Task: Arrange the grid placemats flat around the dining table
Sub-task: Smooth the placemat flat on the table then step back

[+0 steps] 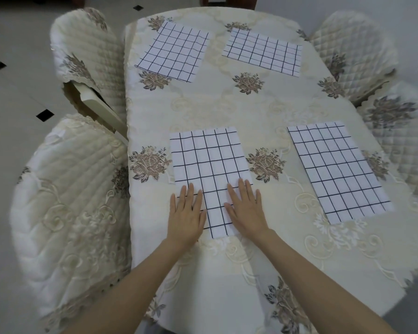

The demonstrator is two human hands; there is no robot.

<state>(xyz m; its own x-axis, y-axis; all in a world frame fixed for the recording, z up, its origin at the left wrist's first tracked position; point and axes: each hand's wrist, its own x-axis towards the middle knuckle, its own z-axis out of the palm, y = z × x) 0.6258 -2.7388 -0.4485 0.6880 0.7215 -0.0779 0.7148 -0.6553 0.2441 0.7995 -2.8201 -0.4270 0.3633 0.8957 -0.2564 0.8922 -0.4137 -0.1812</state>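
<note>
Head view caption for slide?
Both hands, left and right, press the near-left white grid placemat flat on the floral tablecloth.

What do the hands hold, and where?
Nothing is held. Left hand and right hand lie flat, pressing the near end of the placemat.

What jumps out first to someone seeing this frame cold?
Four white grid placemats on the floral tablecloth: far left placemat, far right placemat, near right placemat and near left placemat. Next, the two bare hands pressing flat on the near left one's close end, left hand over its left edge, right hand over its right. Quilted chair covers flank both sides of the table.
</note>
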